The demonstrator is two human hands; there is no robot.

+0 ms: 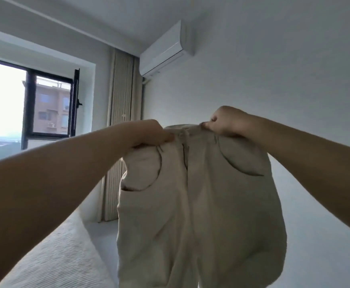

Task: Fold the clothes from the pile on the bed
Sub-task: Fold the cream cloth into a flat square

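**Trousers held aloft by the waistband in a pale bedroom**

Setting: a room with white walls. A dark-framed window (49, 104) occupies the 9 o'clock sector, one casement swung open, with a brick-coloured building visible beyond. A beige curtain (124, 96) hangs in the corner toward 11 o'clock, and a white air conditioner (165, 48) is mounted high on the wall at 12 o'clock. A textured bed cover (61, 252) fills the 7 o'clock sector.

Task item: a pair of beige trousers (195, 204) hangs at centre frame, raised clear of the bed, front side facing the viewer. Curved pocket openings show at either side below the waistband, and a drawstring sits at the middle. The legs drop out of view at 6 o'clock.

Hands: the left hand (151, 134), entering from 8 o'clock, grips the left end of the waistband, fingers curled round the fabric. The right hand (224, 121), entering from 3 o'clock, pinches the right end between thumb and curled fingers. The two hands are held apart, the waistband stretched between them.
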